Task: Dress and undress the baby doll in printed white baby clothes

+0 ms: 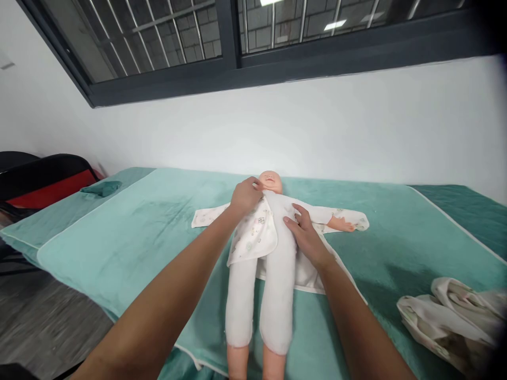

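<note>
A baby doll (270, 181) lies on its back with its head toward the wall, its body and upper legs in white padded cloth (277, 316). Its arms are in the sleeves of a white printed baby jacket (255, 232). One front panel covers the chest; the other is spread flat on the bed beside the body. At the neckline my left hand (247, 196) is closed on the jacket's edge, its fingertips partly hidden. My right hand (307, 232) rests against the doll's side with thumb and fingers apart. A doll hand (340, 224) pokes out near the right cuff.
A green sheet (119, 237) covers the bed. A crumpled printed cloth (447, 316) lies at the lower right. Black and red chairs (51, 182) stand at the left. Behind the bed are a white wall (317, 126) and a barred window (233, 37).
</note>
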`<state>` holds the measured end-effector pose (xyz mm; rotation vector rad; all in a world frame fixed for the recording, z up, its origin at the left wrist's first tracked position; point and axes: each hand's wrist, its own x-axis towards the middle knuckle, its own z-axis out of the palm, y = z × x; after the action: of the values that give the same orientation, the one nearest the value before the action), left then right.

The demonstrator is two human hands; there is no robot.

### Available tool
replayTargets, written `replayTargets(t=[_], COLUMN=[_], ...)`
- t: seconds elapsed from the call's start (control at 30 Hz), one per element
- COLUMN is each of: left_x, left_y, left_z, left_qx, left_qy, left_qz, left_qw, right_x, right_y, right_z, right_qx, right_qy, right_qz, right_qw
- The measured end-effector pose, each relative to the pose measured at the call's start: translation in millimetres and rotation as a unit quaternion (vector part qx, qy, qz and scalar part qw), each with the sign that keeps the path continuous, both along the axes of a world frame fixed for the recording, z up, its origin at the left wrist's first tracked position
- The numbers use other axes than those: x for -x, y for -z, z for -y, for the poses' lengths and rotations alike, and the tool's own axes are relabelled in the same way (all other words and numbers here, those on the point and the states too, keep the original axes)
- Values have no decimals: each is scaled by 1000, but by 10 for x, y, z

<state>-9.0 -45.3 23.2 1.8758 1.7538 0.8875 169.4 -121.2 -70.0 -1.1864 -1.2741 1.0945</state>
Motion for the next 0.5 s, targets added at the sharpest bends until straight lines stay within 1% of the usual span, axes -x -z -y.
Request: replayTargets(t=[0.1,0.17,0.23,0.3,0.37,0.4,0.47,0.5], left_x=[-11,-35,-93,-174,-239,-247,-181,-101], left_y=[13,10,-20,-73,-118,-124,-78,-22], left_z=[-53,-68,-51,19,160,262,526,682], left_qx=[-4,-13,-26,-22,-18,-26,-74,-101], left_qy=[-12,-13,5,51,105,122,116,92], left_qz=[14,54,119,180,202,200,177,158], left_qw=[1000,998,993,982,974,972,975,978], right_x=[4,7,9,9,7,7,6,6], right_y=[-16,-31,-43,-48,-46,-44,-37,-33], right_z=[7,11,14,14,13,12,11,11], right_qx=[13,13,15,20,22,22,18,16], right_qy=[-12,-13,-6,-1,-3,-6,-9,-9], right_qz=[-20,-25,-22,-19,-25,-29,-32,-31], right_qw=[1000,1000,1000,1000,999,999,999,999])
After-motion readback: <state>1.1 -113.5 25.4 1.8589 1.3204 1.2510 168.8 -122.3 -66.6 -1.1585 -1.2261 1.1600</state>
